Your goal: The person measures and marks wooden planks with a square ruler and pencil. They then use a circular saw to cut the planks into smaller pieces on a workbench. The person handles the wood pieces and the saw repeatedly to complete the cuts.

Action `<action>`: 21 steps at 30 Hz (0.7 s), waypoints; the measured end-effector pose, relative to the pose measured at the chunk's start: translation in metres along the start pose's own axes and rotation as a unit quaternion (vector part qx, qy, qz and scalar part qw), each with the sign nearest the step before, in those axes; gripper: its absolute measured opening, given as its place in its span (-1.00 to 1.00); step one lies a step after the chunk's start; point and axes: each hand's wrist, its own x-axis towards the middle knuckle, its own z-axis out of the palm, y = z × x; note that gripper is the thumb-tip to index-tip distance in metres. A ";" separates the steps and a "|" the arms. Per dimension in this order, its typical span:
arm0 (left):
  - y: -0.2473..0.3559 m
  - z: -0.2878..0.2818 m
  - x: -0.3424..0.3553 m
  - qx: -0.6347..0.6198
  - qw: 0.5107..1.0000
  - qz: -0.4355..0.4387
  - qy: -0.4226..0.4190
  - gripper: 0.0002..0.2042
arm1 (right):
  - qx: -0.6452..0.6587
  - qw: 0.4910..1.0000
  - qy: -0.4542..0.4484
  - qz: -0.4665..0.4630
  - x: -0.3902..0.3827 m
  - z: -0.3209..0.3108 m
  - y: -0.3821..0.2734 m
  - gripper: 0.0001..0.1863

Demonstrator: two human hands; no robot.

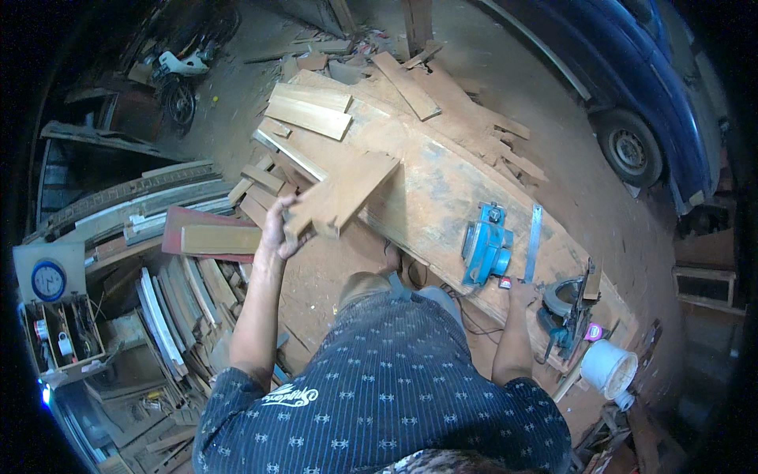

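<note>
left of the blue power tool (486, 249), well apart from it: notched board (347, 189), long and flat, its far end over the desk (430, 170); whether that end touches cannot be told. left hand (283, 229) clasps the board at its notched end, fingers and thumb around the edge. right hand (522, 292) just on the near side of the blue power tool, beside a small red-and-white item (504, 282); cannot tell if it pinches this or merely rests there.

around the blue power tool: metal ruler (534, 241) just beside it, right; second power tool (559, 316), dark and teal, to the right and nearer the person; pink tape measure (594, 332) and white bucket (604, 370) farther that way. pale planks (312, 110) lie beyond it, far to the left. sawdust around it on the desk.
</note>
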 end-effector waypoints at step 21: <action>0.030 0.043 0.003 -0.010 0.996 0.078 -0.038 -0.51 | 0.695 0.655 -0.279 -0.098 -0.097 -0.112 -0.196 -0.81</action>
